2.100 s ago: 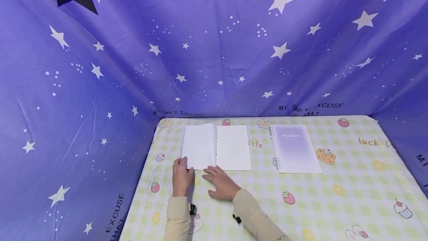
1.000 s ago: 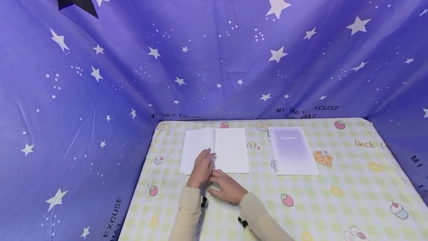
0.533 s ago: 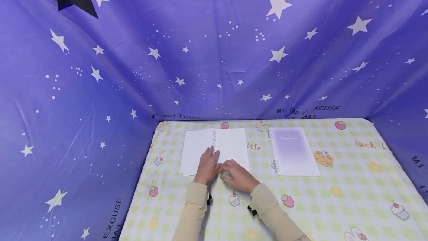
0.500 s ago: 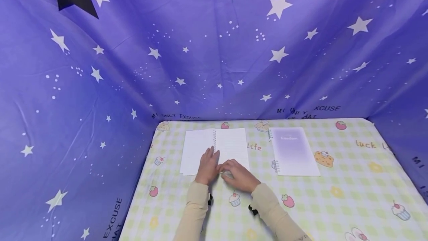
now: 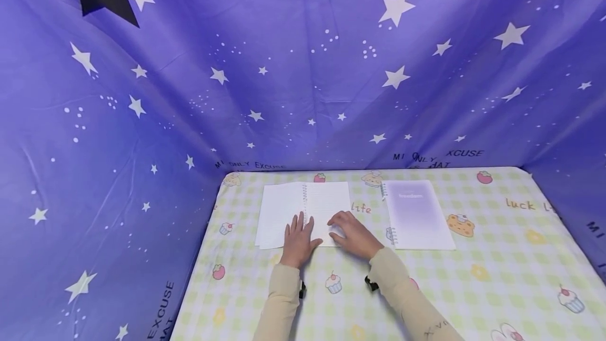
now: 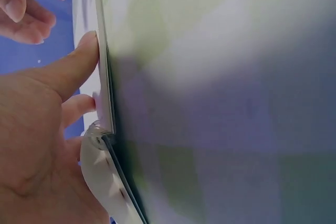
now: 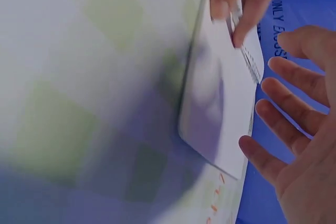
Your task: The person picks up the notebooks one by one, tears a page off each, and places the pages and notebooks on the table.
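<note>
So the right hand (image 5: 354, 237) just slid away from the left one and now sits over the ruled right page of the spread-out spiral notebook (image 5: 278, 209), which I'd read as the pages being pretty much flat now. Left hand (image 5: 298, 245) is splayed across the spine near the bottom edge, thumb on the right page, pinching nothing. Right fingers are loosely apart with nothing in them, can't tell if they're touching paper.
</note>
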Tool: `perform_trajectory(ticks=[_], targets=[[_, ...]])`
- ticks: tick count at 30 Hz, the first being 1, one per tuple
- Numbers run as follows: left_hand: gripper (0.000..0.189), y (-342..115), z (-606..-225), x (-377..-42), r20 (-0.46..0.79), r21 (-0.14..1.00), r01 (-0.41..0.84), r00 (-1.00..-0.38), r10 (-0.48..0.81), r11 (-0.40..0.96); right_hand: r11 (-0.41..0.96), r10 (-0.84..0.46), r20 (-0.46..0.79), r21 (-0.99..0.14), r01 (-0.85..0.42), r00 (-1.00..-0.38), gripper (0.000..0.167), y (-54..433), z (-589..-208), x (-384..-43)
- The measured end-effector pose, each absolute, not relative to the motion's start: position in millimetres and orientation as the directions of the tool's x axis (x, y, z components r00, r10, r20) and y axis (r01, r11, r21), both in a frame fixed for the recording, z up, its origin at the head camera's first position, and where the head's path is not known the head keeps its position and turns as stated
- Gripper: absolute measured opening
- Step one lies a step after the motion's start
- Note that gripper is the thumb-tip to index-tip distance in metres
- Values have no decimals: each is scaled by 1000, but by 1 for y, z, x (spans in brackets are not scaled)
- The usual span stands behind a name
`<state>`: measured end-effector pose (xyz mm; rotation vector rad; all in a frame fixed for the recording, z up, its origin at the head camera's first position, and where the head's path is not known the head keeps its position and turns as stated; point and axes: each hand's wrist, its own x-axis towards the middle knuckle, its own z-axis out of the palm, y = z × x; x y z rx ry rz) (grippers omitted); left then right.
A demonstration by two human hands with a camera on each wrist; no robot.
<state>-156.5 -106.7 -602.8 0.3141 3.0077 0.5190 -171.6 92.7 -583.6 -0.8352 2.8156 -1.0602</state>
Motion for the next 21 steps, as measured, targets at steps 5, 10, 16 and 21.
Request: perform_trajectory(ticks=[5,10,16,21], targets=[[66,-109,-603,-151,-37,309,185,-978,206,933,666,-468,141,-593,-453,-873,30,98,-582,-185],[66,-105,-599,-148,-34,258,200,-976,216,945,704,-441,118,-569,-424,-890,35,108,-581,-195],[59,-102,-598,-137,33,246,251,-967,251,936,727,-397,120,-564,-392,-910,36,114,-578,-202],[57,-107,-605,-120,51,300,221,-975,216,928,762,-383,102,-527,-377,-918,46,108,-586,-210]])
